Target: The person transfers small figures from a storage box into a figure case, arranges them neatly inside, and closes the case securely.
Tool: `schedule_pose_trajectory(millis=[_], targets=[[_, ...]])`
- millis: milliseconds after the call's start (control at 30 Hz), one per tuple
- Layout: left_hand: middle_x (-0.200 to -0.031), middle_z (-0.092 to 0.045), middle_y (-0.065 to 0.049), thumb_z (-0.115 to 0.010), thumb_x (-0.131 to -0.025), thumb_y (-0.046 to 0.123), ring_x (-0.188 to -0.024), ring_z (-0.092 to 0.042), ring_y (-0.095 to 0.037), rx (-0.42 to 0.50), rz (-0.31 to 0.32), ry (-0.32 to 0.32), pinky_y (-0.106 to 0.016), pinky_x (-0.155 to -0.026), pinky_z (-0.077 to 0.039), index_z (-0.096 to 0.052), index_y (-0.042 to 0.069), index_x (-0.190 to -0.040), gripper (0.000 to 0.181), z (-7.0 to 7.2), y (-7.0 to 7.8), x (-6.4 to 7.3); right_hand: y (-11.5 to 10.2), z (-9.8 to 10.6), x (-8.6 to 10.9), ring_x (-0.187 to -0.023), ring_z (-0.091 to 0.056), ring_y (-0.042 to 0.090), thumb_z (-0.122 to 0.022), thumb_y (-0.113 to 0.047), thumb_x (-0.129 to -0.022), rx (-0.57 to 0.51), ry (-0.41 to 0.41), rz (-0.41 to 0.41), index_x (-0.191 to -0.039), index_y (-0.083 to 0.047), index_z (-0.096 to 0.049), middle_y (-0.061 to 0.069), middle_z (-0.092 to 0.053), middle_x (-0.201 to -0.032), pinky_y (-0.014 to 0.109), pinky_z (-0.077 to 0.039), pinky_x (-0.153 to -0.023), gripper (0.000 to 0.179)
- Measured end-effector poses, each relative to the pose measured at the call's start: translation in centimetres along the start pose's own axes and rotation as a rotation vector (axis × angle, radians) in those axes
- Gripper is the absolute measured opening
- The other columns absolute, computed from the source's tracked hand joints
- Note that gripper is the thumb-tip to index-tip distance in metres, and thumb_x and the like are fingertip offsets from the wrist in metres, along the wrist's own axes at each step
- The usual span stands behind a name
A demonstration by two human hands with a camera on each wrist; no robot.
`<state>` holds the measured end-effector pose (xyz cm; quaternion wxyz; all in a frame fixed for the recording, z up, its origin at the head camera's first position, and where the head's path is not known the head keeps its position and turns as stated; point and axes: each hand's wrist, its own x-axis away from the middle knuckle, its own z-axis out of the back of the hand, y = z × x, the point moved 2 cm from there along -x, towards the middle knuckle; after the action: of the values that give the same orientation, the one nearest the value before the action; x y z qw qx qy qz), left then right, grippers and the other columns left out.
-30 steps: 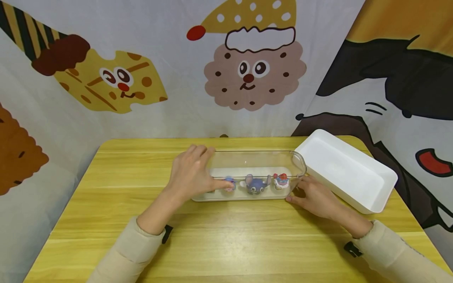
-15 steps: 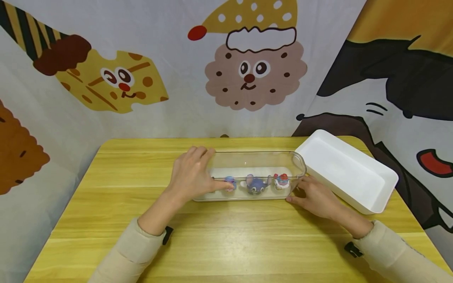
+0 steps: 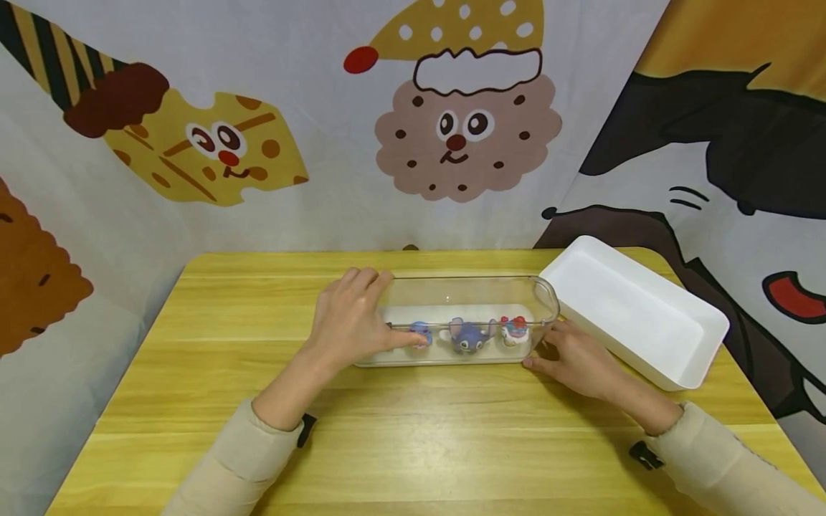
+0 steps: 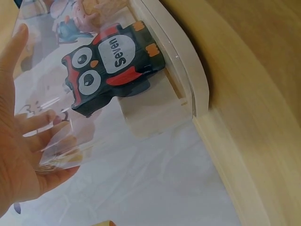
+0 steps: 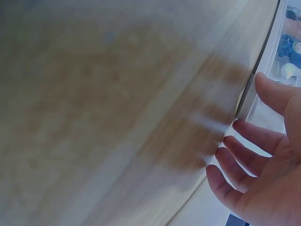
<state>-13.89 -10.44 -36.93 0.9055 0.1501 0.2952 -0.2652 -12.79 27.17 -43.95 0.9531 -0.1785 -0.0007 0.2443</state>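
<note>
A clear plastic cover (image 3: 464, 290) sits over a white base (image 3: 439, 364) in the middle of the table, making a long display box. Inside stand several toy figurines: a blue big-eared figurine (image 3: 468, 337), a white and red figurine (image 3: 515, 334), a small blue and pink figurine (image 3: 421, 329) and a black and red owl figurine (image 4: 113, 66) marked "Seven". My left hand (image 3: 350, 319) spans the cover's left end, thumb in front and fingers behind, hiding the owl in the head view. My right hand (image 3: 578, 363) holds the base's right end near its front corner, fingertips along the edge.
An open white plastic bin (image 3: 639, 319) lies at an angle to the right, close to my right hand. Printed cartoon cloth (image 3: 323, 222) hangs behind the wooden table (image 3: 452, 444) and along its sides.
The hands, display box and bin keep their places. Only a very slight shift of the whole head view shows.
</note>
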Motion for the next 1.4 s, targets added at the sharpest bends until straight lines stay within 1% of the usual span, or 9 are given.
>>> schedule_pose_trajectory(millis=[200, 367, 433, 600, 733, 900, 1067, 1233, 1400], targets=[[-0.105, -0.074, -0.013, -0.09, -0.043, 0.082, -0.087, -0.068, -0.03, -0.006, -0.006, 0.008, -0.037, -0.056, -0.058, -0.076, 0.001, -0.115, 0.109, -0.09, -0.02, 0.04, 0.0, 0.02, 0.0, -0.117, -0.063, 0.039, -0.085, -0.03, -0.089, -0.004, 0.0, 0.0, -0.126, 0.0, -0.072, 0.018, -0.069, -0.125, 0.058, -0.056, -0.096, 0.049], [-0.107, -0.074, -0.013, -0.088, -0.045, 0.083, -0.091, -0.068, -0.031, -0.02, -0.002, -0.009, -0.04, -0.062, -0.06, -0.076, 0.001, -0.118, 0.11, -0.04, 0.04, 0.09, -0.06, 0.04, 0.06, -0.118, -0.063, 0.039, -0.085, -0.03, -0.089, -0.006, 0.0, -0.005, -0.126, -0.001, -0.072, 0.018, -0.069, -0.125, 0.058, -0.056, -0.096, 0.049], [-0.108, -0.074, -0.014, -0.089, -0.046, 0.083, -0.093, -0.068, -0.031, -0.019, 0.004, -0.022, -0.041, -0.065, -0.062, -0.075, 0.001, -0.12, 0.11, -0.03, 0.08, 0.08, -0.09, 0.07, 0.05, -0.118, -0.063, 0.039, -0.085, -0.03, -0.09, -0.009, -0.002, -0.005, -0.126, 0.0, -0.072, 0.018, -0.069, -0.125, 0.058, -0.056, -0.096, 0.049], [-0.114, -0.073, -0.013, -0.089, -0.049, 0.081, -0.099, -0.067, -0.032, -0.001, 0.044, -0.082, -0.044, -0.075, -0.062, -0.073, 0.001, -0.125, 0.111, 0.01, 0.11, -0.01, -0.17, 0.14, 0.01, -0.117, -0.063, 0.038, -0.084, -0.032, -0.091, -0.012, -0.006, -0.002, -0.125, 0.0, -0.073, 0.018, -0.069, -0.125, 0.057, -0.056, -0.096, 0.049], [-0.116, -0.073, -0.012, -0.09, -0.049, 0.081, -0.102, -0.067, -0.032, -0.002, 0.065, -0.111, -0.044, -0.078, -0.062, -0.073, 0.003, -0.127, 0.111, 0.03, 0.13, -0.04, -0.1, 0.08, 0.03, -0.115, -0.064, 0.037, -0.085, -0.031, -0.09, -0.008, 0.001, 0.001, -0.123, 0.0, -0.073, 0.017, -0.069, -0.123, 0.056, -0.056, -0.095, 0.047], [-0.117, -0.072, -0.011, -0.088, -0.05, 0.082, -0.102, -0.066, -0.031, -0.013, 0.077, -0.135, -0.044, -0.079, -0.062, -0.072, 0.004, -0.127, 0.111, -0.01, 0.06, -0.09, -0.09, 0.07, -0.02, -0.114, -0.064, 0.037, -0.085, -0.032, -0.09, -0.005, -0.003, -0.001, -0.123, 0.0, -0.073, 0.017, -0.069, -0.123, 0.056, -0.057, -0.094, 0.048], [-0.117, -0.072, -0.011, -0.085, -0.051, 0.085, -0.102, -0.066, -0.031, -0.024, 0.087, -0.16, -0.043, -0.076, -0.062, -0.072, 0.004, -0.127, 0.112, -0.01, 0.03, -0.22, -0.15, 0.1, 0.0, -0.115, -0.064, 0.038, -0.085, -0.032, -0.09, -0.004, -0.004, -0.001, -0.124, 0.001, -0.072, 0.018, -0.069, -0.124, 0.056, -0.057, -0.094, 0.049], [-0.117, -0.072, -0.011, -0.085, -0.05, 0.086, -0.102, -0.066, -0.031, -0.035, 0.084, -0.163, -0.043, -0.075, -0.062, -0.072, 0.004, -0.127, 0.113, 0.0, 0.06, -0.28, -0.17, 0.07, 0.03, -0.114, -0.064, 0.038, -0.085, -0.031, -0.09, 0.0, -0.005, -0.003, -0.123, 0.002, -0.073, 0.018, -0.069, -0.123, 0.056, -0.057, -0.093, 0.049], [-0.118, -0.072, -0.011, -0.085, -0.05, 0.085, -0.104, -0.066, -0.032, -0.041, 0.083, -0.171, -0.044, -0.078, -0.062, -0.072, 0.004, -0.129, 0.113, 0.05, 0.13, -0.27, -0.2, 0.06, -0.07, -0.113, -0.064, 0.037, -0.084, -0.033, -0.091, -0.001, -0.01, -0.003, -0.121, 0.003, -0.073, 0.018, -0.069, -0.122, 0.056, -0.057, -0.093, 0.048]])
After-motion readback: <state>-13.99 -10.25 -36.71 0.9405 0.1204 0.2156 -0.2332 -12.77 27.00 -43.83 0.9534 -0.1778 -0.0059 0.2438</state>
